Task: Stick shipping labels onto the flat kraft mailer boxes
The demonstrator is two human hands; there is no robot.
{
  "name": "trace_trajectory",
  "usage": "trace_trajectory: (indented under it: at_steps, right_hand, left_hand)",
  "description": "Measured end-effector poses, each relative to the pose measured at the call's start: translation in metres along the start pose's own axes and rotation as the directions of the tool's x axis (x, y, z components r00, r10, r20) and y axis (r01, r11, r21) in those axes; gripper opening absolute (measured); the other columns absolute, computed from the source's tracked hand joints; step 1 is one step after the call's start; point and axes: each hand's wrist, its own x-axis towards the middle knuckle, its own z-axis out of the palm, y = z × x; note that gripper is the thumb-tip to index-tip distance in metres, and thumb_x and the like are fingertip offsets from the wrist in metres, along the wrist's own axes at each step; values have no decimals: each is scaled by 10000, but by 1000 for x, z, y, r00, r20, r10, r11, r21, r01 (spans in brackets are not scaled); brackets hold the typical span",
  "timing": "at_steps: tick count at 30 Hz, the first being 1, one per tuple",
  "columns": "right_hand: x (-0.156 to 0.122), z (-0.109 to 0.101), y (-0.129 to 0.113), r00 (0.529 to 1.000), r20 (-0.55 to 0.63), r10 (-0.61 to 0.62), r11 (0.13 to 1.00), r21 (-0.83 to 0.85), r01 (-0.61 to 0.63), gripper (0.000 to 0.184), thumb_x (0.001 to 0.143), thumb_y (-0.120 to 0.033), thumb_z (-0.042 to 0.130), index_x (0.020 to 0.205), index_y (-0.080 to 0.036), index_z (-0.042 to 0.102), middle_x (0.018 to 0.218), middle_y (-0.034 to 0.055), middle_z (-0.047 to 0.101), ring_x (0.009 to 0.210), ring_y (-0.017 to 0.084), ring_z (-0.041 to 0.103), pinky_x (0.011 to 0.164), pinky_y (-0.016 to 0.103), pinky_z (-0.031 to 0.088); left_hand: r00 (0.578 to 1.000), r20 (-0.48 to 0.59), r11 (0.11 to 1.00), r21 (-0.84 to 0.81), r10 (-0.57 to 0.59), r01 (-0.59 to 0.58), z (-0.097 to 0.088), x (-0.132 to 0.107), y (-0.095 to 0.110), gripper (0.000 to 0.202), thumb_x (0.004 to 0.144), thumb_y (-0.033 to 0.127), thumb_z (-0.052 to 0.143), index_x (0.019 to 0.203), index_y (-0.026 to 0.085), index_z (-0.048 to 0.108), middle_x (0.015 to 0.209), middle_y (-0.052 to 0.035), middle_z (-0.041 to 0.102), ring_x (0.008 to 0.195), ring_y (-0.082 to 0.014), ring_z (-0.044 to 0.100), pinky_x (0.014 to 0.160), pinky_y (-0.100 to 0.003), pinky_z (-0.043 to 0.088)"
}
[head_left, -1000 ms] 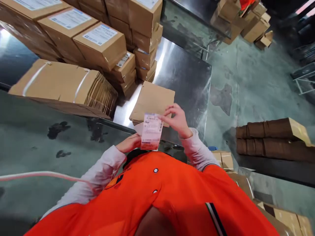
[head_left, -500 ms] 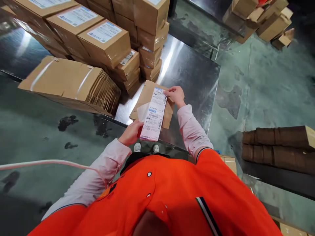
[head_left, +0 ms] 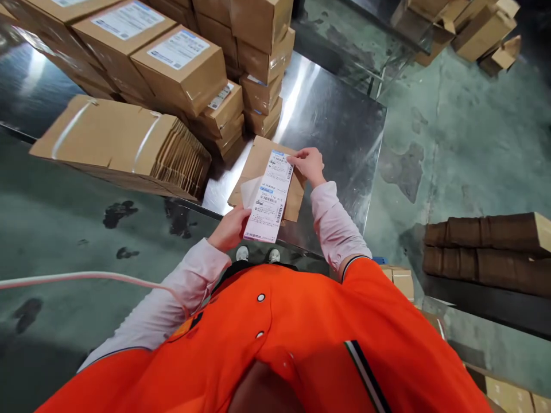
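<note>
I see both hands stretched out over the near edge of the polished steel table [head_left: 336, 123], holding a long white paper shipping label [head_left: 270, 197] printed with barcodes and small text. My left hand [head_left: 231, 228] has its fingers closed on the label's lower end, thumb on top, right at the table's near edge. My right hand [head_left: 309, 165] pinches the upper end between thumb and fingertips, the other fingers curled loosely. The label is pulled flat and slightly slanted between the two hands, and a paler, blank backing sheet [head_left: 248, 191] peeks out from under its left side.

Directly under the label lies a small stack of flat brown cardboard blanks [head_left: 297, 198], matte and squared, resting near the table's near edge. To the left, a thick bundle of flattened corrugated cartons [head_left: 116, 143] strapped with pale bands overhangs the near edge, its fluted ends showing. Behind it, toward the table's far side, taped brown cardboard boxes [head_left: 181, 69] with white printed labels stand piled several high. The steel surface is glossy and throws bright reflections. A thin pink cable [head_left: 86, 276] runs across the green floor at the left.
</note>
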Motion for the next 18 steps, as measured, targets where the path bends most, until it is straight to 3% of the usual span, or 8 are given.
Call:
trace_trajectory:
  at_steps: [5, 10, 14, 18]
  right_hand:
    - [3, -3, -3, 1000, -11, -8, 1000, 0, 8, 315, 712, -481, 793, 835, -193, 759, 970, 49, 728, 1059, 270, 623, 1005, 459, 442]
    - [17, -2, -5, 999, -44, 11, 1000, -22, -12, 286, 714, -447, 796, 848, -198, 753, 1111, 71, 709, 1208, 311, 560, 1075, 525, 403]
    - [23, 0, -6, 999, -31, 30, 999, -22, -31, 288, 718, -453, 790, 841, -198, 739, 1089, 71, 710, 1206, 317, 557, 1090, 568, 386]
    - [20, -1, -7, 999, -26, 45, 999, -18, -46, 278, 718, -447, 790, 843, -206, 735, 1071, 65, 717, 1217, 326, 553, 1090, 594, 371]
  left_hand:
    - [1000, -5, 1000, 6, 4, -4, 3, 7, 3, 111, 753, 166, 686, 857, 155, 648, 729, -44, 730, 712, -239, 734, 580, -278, 545]
    - [998, -22, 998, 23, 61, -60, 19, 11, 20, 79, 760, 108, 662, 785, 148, 599, 699, -53, 711, 712, -233, 718, 644, -303, 555]
    - [995, -61, 996, 47, 76, -73, 32, 7, 30, 104, 770, 101, 625, 723, 162, 556, 616, -26, 662, 672, -219, 705, 536, -252, 503]
    - [995, -59, 996, 53, 76, -73, 32, 9, 28, 119, 737, 113, 641, 703, 173, 545, 568, -9, 616, 588, -203, 674, 470, -242, 467]
